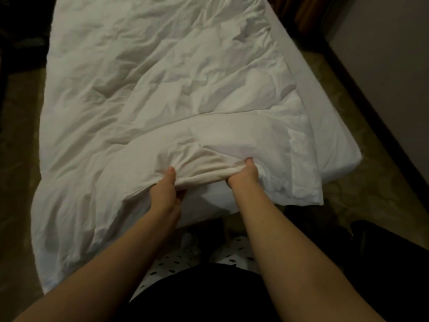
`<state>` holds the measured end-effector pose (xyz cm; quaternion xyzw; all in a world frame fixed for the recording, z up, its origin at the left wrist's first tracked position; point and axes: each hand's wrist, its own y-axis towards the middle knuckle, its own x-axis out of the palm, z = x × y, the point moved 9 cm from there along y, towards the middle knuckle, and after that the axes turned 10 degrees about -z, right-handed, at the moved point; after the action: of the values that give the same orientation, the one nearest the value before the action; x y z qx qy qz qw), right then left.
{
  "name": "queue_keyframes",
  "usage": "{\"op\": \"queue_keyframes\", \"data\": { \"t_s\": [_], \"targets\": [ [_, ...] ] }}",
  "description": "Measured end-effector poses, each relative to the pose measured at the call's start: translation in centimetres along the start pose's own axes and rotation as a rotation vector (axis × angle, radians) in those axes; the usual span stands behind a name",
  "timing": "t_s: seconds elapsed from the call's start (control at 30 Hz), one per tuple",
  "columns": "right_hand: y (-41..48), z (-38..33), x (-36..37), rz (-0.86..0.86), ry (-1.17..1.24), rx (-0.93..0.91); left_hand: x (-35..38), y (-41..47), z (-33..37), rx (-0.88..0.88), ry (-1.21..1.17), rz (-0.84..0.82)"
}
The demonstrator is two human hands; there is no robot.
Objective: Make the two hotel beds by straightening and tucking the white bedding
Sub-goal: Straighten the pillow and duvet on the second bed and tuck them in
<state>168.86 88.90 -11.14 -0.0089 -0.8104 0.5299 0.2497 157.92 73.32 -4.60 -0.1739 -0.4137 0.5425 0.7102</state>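
Observation:
A wrinkled white duvet covers the bed, hanging over its left side and the foot end. The white mattress shows bare along the right side. My left hand grips the duvet's bunched near edge at the foot of the bed, thumb on top. My right hand grips the same bunched edge a little to the right, fingers curled under the fabric. A loose duvet corner hangs down at the right of my right hand.
Brown carpet runs along both sides of the bed. A light wall with a dark skirting board stands to the right. A dark object lies on the floor at the lower right. My legs stand against the foot end.

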Motion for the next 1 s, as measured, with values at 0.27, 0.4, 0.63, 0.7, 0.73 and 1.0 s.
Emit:
{"op": "queue_keyframes", "data": {
  "t_s": [0.27, 0.4, 0.63, 0.7, 0.73, 1.0],
  "targets": [
    [0.7, -12.5, -6.0, 0.106, -0.053, -0.206, 0.2, 0.2, -0.7, 0.022, 0.064, 0.12],
    [0.3, -17.4, -4.3, -0.063, -0.199, -0.325, 1.8, 1.3, -4.8, -0.015, -0.03, 0.126],
    [-1.0, -17.8, -3.4, -0.129, -0.345, -0.263, 15.9, -1.2, -17.4, -0.321, -0.087, -0.132],
    [-1.2, -18.7, -4.2, -0.108, -0.399, -0.254, 18.4, -1.1, -18.7, -0.311, -0.23, -0.144],
    [-1.1, -19.3, -4.6, -0.097, -0.435, -0.258, 19.4, -1.2, -18.9, -0.31, -0.279, -0.16],
    [-0.9, -19.9, -6.4, -0.099, -0.506, -0.186, 21.8, -2.1, -20.6, -0.391, -0.148, -0.117]
  ]
}}
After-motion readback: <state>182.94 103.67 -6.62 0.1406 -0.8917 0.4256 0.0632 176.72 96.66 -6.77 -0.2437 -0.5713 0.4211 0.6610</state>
